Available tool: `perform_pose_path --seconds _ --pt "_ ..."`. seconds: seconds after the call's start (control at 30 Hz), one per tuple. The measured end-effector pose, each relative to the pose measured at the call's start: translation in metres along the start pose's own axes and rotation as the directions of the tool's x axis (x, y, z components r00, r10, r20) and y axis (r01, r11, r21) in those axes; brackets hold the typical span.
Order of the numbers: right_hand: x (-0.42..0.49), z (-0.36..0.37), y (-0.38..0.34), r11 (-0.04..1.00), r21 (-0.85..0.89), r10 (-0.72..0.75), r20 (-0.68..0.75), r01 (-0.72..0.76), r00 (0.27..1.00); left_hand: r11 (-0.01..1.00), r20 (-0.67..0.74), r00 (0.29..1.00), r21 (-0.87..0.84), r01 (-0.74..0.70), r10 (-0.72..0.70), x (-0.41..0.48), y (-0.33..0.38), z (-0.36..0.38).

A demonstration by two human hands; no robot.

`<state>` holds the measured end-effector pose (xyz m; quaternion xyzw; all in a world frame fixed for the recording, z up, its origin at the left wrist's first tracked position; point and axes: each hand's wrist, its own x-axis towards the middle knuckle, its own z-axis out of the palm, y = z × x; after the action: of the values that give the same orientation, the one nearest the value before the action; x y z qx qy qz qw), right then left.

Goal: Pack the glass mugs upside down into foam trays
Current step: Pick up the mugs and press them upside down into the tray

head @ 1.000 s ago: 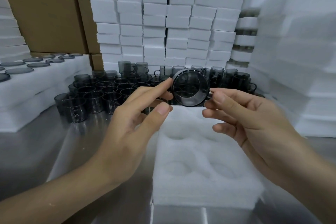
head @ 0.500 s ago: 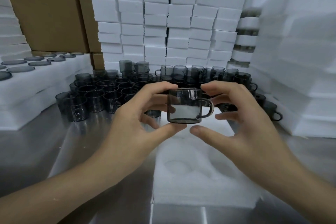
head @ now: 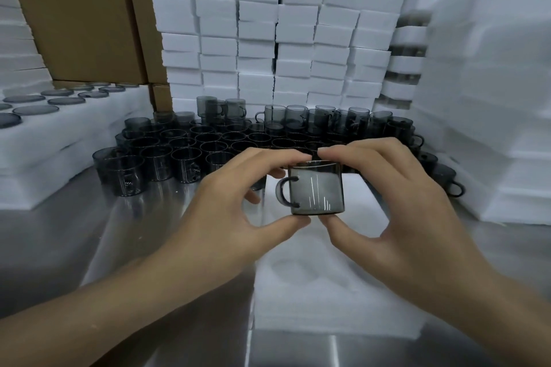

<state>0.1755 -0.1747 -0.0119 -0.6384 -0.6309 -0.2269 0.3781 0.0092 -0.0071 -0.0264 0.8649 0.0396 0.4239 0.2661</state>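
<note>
Since the earlier frame, mug (head: 316, 188) is turned, handle now to left. It is pinched top and bottom by both hands, left (head: 238, 202) and right (head: 384, 205), above foam tray (head: 328, 292). Risk: fingertip-only grip, slick glass; slip during inversion, approx. onto steel surface (head: 119, 247).

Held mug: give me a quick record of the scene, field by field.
mug: smoked glass, handle pointing left
left hand: thumb under mug, fingers on top
right hand: thumb under mug, fingers on top
tray: white foam, below the mug, visible pockets empty
loose mugs: crowded on the metal table behind
</note>
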Motion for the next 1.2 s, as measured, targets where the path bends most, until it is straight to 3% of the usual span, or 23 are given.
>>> perform_pose_path --seconds 0.23,0.6,0.7,0.87,1.13,1.2 --pt "0.002 -0.005 0.003 0.994 0.062 0.079 0.091 -0.085 0.993 0.988 0.007 0.997 -0.129 0.083 -0.083 0.001 0.004 -0.002" --pt "0.001 -0.004 0.001 0.997 -0.063 -0.051 -0.019 0.05 0.999 0.996 0.033 0.997 -0.055 0.065 -0.064 0.002 -0.001 -0.003" --pt "0.002 -0.005 0.001 0.998 -0.028 -0.057 0.002 0.057 0.998 0.987 0.045 0.995 -0.127 0.098 -0.093 0.002 -0.003 -0.002" --pt "0.002 -0.006 0.006 0.997 0.03 0.067 0.086 -0.069 0.994 0.956 0.074 0.987 -0.249 0.157 -0.143 0.005 -0.007 0.0" --pt "0.003 -0.003 0.006 0.978 0.19 0.074 0.081 -0.088 0.994 0.966 0.112 0.983 -0.198 0.164 -0.144 0.003 -0.008 0.002" --pt "0.002 -0.002 0.007 0.985 0.155 0.068 0.073 -0.079 0.995 0.976 0.109 0.985 -0.156 0.153 -0.137 0.002 -0.01 0.0"
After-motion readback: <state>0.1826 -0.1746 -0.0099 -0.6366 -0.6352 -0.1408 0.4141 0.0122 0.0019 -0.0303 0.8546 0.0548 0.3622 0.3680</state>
